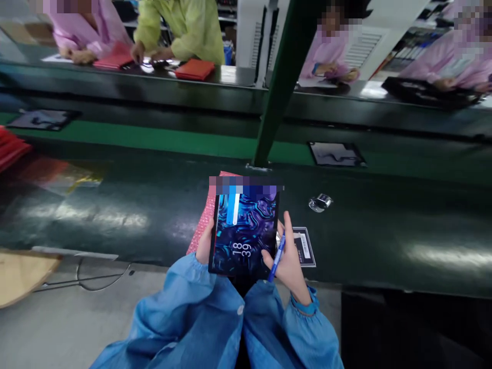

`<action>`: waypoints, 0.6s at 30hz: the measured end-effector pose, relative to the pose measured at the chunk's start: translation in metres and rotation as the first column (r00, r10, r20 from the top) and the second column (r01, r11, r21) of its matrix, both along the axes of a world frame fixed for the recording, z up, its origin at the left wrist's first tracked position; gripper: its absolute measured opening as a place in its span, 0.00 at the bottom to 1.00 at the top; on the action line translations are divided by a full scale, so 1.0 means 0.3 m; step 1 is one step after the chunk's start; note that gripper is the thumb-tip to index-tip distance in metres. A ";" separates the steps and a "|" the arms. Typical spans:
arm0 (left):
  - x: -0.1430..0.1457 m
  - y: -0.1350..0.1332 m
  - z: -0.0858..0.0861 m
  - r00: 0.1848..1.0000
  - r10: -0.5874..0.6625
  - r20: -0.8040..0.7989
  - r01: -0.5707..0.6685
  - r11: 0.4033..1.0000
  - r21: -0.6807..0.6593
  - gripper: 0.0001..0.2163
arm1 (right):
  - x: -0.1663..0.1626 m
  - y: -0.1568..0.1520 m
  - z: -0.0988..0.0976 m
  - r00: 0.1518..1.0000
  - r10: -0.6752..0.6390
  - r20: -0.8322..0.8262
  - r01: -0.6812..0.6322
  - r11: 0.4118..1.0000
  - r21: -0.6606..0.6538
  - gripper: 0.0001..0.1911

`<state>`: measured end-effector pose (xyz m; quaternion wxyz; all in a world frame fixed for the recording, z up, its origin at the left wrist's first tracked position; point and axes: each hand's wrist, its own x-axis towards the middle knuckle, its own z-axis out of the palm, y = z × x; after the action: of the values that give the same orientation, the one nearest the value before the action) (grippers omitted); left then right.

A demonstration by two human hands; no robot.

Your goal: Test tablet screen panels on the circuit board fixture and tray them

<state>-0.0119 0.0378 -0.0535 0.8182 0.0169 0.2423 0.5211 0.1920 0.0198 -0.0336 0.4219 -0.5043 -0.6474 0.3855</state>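
Between my two hands is a tablet (pixel 246 236), its lit screen showing a blue and purple swirl and the digits 18 39. My left hand (pixel 205 243) grips its left edge, the fingers hidden behind it. At the lower right edge, my right hand (pixel 288 259) has its thumb over the screen and also holds a blue pen (pixel 277 259). A pink bubble-wrap pouch (pixel 200 233) shows behind the tablet on the left. Beside my right hand, a dark card with a white label (pixel 305 247) lies on the bench.
On the dark green bench (pixel 154 205) stands a green post (pixel 277 97). A shiny silver object (pixel 321 202) lies to the right, red pouches (pixel 11 148) to the left. Tablets (pixel 337 154) rest on the green strip beyond. Several people work across the line. A wooden stool (pixel 26 274) is at lower left.
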 end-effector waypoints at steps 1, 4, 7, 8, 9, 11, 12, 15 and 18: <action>-0.001 -0.002 0.002 1.000 0.015 -0.013 -0.015 1.000 -0.013 0.28 | -0.002 -0.001 0.006 1.000 0.000 0.020 0.000 1.000 -0.010 0.56; -0.001 -0.006 0.008 0.998 0.043 -0.039 -0.045 0.997 -0.059 0.26 | -0.009 -0.007 0.018 0.998 -0.017 0.065 0.018 1.000 -0.013 0.59; 0.005 -0.008 0.021 0.998 0.062 -0.032 -0.065 0.994 -0.084 0.25 | -0.019 -0.008 0.019 0.996 -0.053 0.065 0.053 0.999 -0.007 0.57; 0.010 -0.009 0.028 0.997 0.073 -0.029 -0.076 0.994 -0.080 0.24 | -0.022 -0.007 0.017 0.996 -0.071 0.055 0.071 0.997 0.002 0.55; 0.015 -0.010 0.036 0.996 0.082 -0.030 -0.084 0.994 -0.072 0.24 | -0.026 -0.005 0.015 0.995 -0.095 0.038 0.094 0.995 0.014 0.52; 0.024 -0.012 0.052 0.996 0.080 -0.045 -0.083 0.995 -0.059 0.24 | -0.030 -0.001 0.011 0.989 -0.149 -0.010 0.150 0.988 0.038 0.44; 0.028 -0.013 0.058 0.996 0.077 -0.055 -0.080 0.995 -0.055 0.24 | -0.031 0.001 0.011 0.984 -0.174 -0.037 0.175 0.983 0.045 0.41; 0.029 -0.016 0.063 0.993 0.093 -0.077 -0.097 0.994 -0.051 0.22 | -0.028 0.006 0.021 0.972 -0.228 -0.064 0.232 0.969 0.080 0.37; 0.021 -0.019 0.065 0.992 0.084 -0.099 -0.094 0.990 -0.103 0.23 | -0.019 0.013 0.039 0.960 -0.277 0.038 0.259 0.932 0.252 0.35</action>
<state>-0.0055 0.0321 -0.0340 0.7815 -0.0133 0.3090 0.5419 0.1862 0.0237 -0.0219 0.5056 -0.5458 -0.6298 0.2232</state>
